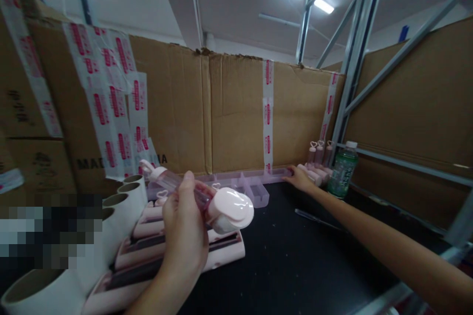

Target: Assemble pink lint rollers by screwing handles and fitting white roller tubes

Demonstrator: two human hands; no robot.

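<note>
My left hand [186, 226] is wrapped round a clear pink tube [166, 180] with a heart-shaped loop on its pale cap, tilted across the palm. At its other end a glossy pale pink rounded piece [232, 208] points right; how the two join is hidden by my fingers. Farther back, my right hand [300, 179] has its fingers bent round the right end of a translucent lilac divided tray [258, 194]. Beside that hand lie several pink pieces [314, 175], and pink tubes with heart loops [320, 153] stand behind them.
Several long pink cases [225, 251] lie under my left hand, next to a row of white cardboard tubes [88, 251]. At right stand a green-labelled bottle [343, 170] and a metal rack post [354, 54]. A thin pen-like stick [314, 218] lies on the black table [281, 266]. Cardboard [236, 113] walls the back.
</note>
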